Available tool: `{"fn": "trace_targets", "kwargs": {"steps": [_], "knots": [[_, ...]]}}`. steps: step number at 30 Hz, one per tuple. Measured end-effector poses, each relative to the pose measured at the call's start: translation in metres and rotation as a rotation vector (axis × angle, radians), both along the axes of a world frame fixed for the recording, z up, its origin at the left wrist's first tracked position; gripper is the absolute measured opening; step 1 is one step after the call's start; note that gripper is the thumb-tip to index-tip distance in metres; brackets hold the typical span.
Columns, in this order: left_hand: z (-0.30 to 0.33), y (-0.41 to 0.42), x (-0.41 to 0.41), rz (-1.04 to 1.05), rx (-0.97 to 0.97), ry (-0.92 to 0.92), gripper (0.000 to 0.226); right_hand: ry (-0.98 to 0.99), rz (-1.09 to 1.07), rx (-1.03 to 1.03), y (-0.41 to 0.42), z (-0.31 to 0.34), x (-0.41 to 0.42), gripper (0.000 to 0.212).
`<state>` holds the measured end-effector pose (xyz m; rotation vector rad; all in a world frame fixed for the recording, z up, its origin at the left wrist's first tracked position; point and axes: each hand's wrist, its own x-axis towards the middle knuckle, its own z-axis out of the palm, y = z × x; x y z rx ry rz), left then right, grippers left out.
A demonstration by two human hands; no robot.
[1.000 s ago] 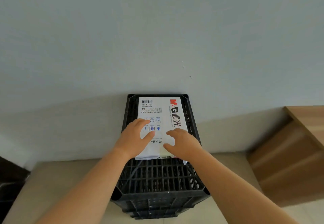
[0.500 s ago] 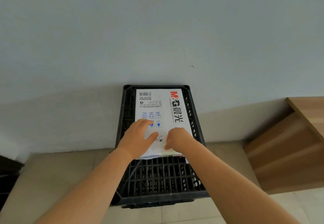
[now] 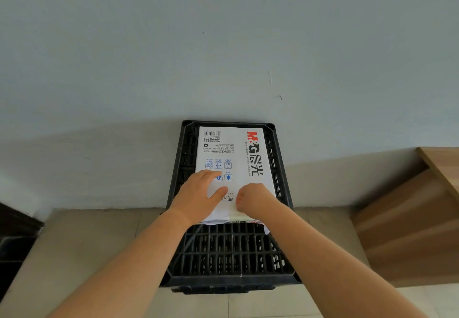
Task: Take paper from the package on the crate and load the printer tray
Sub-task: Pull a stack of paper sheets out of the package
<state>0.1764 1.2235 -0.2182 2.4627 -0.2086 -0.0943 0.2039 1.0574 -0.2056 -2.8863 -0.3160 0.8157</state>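
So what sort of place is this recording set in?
Probably an office corner or storeroom, though that is a guess. A wrapped paper package lies on a black plastic crate against a plain pale wall, on a tiled floor, with wooden furniture beside it.

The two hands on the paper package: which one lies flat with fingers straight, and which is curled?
The left hand lies flat on the paper package, fingers straight. The right hand is the curled one, fingers bent down at the wrapper's near end.

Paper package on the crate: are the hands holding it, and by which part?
The left hand rests flat on the paper package. The right hand is curled at its near, opened end; what it pinches cannot be told.
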Motion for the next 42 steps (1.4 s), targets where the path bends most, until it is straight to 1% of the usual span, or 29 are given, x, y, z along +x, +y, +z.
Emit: {"fn": "trace_targets", "kwargs": {"steps": [5,7,9,12,14,16,20,22,23,24,25,27,29,36,39,42], "knots": [[0.0,0.0,-0.008,0.006,-0.008,0.003,0.054,-0.026,0.015,0.15,-0.01,0.003,-0.042,0.025],[-0.003,-0.002,-0.011,0.001,0.005,0.008,0.055,-0.061,0.057,0.194,-0.018,0.001,-0.061,0.026],[-0.005,-0.003,-0.014,-0.013,0.017,0.001,0.055,-0.072,0.111,0.193,-0.023,-0.008,-0.083,0.028],[-0.007,-0.006,-0.02,-0.036,0.032,-0.022,0.056,-0.117,0.209,0.097,-0.027,-0.032,-0.107,0.028],[-0.011,-0.006,-0.024,-0.073,0.118,-0.062,0.059,-0.145,0.164,0.134,-0.029,-0.043,-0.114,0.028],[-0.017,-0.008,-0.027,-0.132,0.276,-0.089,0.065,-0.175,0.146,0.185,-0.031,-0.045,-0.117,0.029],[-0.031,-0.015,-0.029,-0.181,0.519,-0.033,0.082,-0.229,0.127,0.355,-0.046,-0.044,-0.124,0.024],[-0.036,-0.018,-0.03,-0.194,0.603,-0.024,0.089,-0.378,0.024,0.468,-0.06,-0.04,-0.121,0.022],[-0.038,-0.019,-0.031,-0.196,0.635,-0.028,0.091,-0.488,-0.036,0.499,-0.068,-0.039,-0.118,0.026],[-0.039,-0.02,-0.032,-0.197,0.659,-0.033,0.092,-0.576,-0.08,0.495,-0.075,-0.038,-0.113,0.034],[-0.039,-0.021,-0.032,-0.197,0.674,-0.04,0.092,-0.605,-0.107,0.451,-0.082,-0.038,-0.107,0.045],[-0.038,-0.023,-0.034,-0.185,0.674,-0.048,0.093,-0.543,-0.13,0.317,-0.091,-0.042,-0.098,0.066],[-0.036,-0.025,-0.035,-0.173,0.654,-0.045,0.094,-0.487,-0.129,0.209,-0.095,-0.051,-0.093,0.076],[-0.033,-0.033,-0.035,-0.216,0.62,-0.076,0.093,-0.473,-0.108,0.13,-0.114,-0.064,-0.092,0.075],[-0.033,-0.04,-0.036,-0.222,0.618,-0.116,0.092,-0.463,-0.136,0.152,-0.125,-0.062,-0.093,0.073],[-0.036,-0.042,-0.04,-0.23,0.605,-0.179,0.083,-0.459,-0.153,0.174,-0.126,-0.061,-0.097,0.068]]}}
